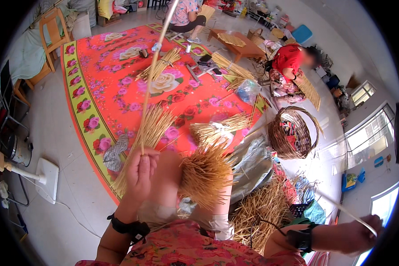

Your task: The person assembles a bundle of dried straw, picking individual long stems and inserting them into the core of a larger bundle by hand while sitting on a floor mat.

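Observation:
My left hand [142,173] is closed, thumb and fingers pinching the lower end of a long straw stalk [150,82] that rises past the top edge of the view. Far out to the right, my right hand [367,232] is closed in a fist on a pale, thin stalk [341,207] slanting up and left. A thick bundle of golden straw [206,177] rests at my lap between the knees, its cut ends fanned toward me. Beyond my left hand, a looser sheaf of straw [153,126] lies on the mat.
A red floral mat [119,93] bears a tied straw bundle [219,128] and another farther off [164,62]. A wicker basket [292,133] and a heap of straw scraps [259,210] are at right. Two people [290,66] [185,17] sit working beyond.

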A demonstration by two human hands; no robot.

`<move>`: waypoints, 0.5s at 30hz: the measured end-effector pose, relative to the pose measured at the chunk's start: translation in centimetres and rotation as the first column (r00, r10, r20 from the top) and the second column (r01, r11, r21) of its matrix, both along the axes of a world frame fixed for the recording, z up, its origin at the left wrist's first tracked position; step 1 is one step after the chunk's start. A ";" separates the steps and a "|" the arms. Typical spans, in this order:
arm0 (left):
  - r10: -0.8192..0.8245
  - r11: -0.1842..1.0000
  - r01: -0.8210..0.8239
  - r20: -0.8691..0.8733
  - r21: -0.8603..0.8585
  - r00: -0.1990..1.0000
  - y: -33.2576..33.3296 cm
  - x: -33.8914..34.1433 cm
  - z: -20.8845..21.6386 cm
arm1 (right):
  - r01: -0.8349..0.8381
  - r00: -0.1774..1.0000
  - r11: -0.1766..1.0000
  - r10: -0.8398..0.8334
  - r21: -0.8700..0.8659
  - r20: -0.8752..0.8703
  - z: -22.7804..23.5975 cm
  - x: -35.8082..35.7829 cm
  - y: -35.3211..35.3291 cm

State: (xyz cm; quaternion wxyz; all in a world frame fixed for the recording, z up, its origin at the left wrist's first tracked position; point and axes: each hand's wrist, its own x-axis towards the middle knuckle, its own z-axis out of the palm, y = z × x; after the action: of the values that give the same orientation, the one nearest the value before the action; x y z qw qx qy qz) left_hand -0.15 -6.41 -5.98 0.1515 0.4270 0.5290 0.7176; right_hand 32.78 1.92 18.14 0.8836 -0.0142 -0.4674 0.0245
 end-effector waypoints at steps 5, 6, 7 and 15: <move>0.182 0.983 -0.174 -0.400 0.058 0.898 0.4 -0.4 1.9 | -0.531 0.785 0.769 0.605 -0.356 0.135 -3.2 -4.5 1.6; 0.160 0.985 -0.173 -0.504 0.022 0.849 0.1 -0.8 2.1 | -0.446 0.841 0.798 0.528 -0.404 0.115 -4.4 -4.7 2.3; 0.127 0.985 -0.172 -0.609 -0.016 0.783 0.1 -0.9 2.3 | -0.429 0.844 0.765 0.529 -0.481 0.090 -4.7 -5.6 2.8; -0.257 0.882 0.153 -0.183 -0.446 0.949 -2.8 -0.1 0.2 | -0.392 0.751 0.604 0.646 -0.694 0.138 -8.3 -10.7 8.2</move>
State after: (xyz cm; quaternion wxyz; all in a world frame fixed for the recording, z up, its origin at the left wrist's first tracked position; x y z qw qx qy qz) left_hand -0.22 -9.18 -5.80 0.2525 0.5196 0.6385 0.5084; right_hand 22.07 10.09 9.85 0.6715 -0.1716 -0.5741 0.4359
